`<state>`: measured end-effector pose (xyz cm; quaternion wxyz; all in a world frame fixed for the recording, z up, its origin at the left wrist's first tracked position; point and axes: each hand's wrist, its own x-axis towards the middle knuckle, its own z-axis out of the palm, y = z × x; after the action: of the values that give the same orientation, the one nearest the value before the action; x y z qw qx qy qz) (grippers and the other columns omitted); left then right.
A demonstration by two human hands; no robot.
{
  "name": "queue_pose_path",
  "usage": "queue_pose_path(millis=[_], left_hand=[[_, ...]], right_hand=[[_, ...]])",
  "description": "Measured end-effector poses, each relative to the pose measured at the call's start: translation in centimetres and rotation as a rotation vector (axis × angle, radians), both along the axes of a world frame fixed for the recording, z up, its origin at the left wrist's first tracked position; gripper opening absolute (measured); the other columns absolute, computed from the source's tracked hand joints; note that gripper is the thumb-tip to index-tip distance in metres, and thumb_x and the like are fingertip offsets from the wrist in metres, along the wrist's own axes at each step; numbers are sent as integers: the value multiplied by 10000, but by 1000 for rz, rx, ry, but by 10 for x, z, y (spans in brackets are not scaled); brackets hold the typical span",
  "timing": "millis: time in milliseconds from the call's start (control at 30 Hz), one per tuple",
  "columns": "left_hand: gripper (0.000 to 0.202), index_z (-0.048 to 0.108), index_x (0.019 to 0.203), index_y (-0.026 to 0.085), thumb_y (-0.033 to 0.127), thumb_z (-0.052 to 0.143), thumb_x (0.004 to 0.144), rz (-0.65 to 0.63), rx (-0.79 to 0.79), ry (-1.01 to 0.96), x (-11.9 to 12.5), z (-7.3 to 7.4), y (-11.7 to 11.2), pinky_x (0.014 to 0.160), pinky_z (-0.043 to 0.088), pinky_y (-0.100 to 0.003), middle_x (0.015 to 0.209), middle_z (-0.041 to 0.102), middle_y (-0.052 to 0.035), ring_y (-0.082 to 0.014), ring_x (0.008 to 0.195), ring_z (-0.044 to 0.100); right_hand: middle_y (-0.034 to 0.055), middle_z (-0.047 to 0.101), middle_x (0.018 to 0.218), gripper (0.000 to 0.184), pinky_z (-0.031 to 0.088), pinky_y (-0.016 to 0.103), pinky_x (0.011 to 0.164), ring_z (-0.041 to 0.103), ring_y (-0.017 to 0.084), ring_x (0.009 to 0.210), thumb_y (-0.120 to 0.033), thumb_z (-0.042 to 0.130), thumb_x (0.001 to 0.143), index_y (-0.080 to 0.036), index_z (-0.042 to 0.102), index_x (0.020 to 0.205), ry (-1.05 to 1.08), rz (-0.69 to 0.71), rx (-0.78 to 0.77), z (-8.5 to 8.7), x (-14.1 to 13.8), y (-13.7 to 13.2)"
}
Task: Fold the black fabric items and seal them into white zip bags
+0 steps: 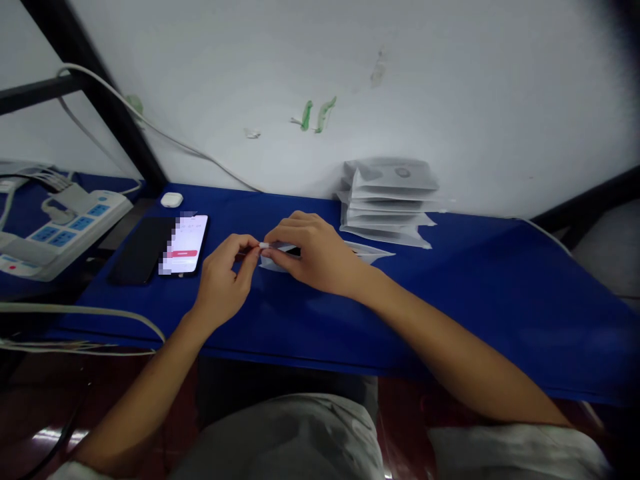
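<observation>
My left hand [225,272] and my right hand [313,252] meet over the middle of a blue table [475,293]. Between their fingertips is a small white piece [264,245], pinched by my left thumb and forefinger. My right hand is curled over a clear plastic bag [373,252] lying flat on the table, and it touches the same white piece. What is inside the bag under my palm is hidden.
A stack of clear plastic bags [387,203] stands against the white wall behind my hands. To the left lie a lit phone [186,245], a dark phone [140,250] and a small white case [171,199]. A power strip [60,233] with cables sits far left.
</observation>
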<state>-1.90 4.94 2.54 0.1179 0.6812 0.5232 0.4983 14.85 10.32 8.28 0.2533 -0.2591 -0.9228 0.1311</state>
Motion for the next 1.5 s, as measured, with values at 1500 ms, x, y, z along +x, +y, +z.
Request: queue_pose_path(millis=[1500], left_hand=[[117, 613, 834, 231, 171, 527, 885, 136, 252, 203, 2, 4, -2, 706, 492, -336, 803, 666, -8, -166, 761, 607]], right_hand=[[61, 677, 851, 223, 426, 345, 706, 564, 194, 777, -208, 466, 918, -186, 680, 859, -69, -124, 134, 1, 77, -1]])
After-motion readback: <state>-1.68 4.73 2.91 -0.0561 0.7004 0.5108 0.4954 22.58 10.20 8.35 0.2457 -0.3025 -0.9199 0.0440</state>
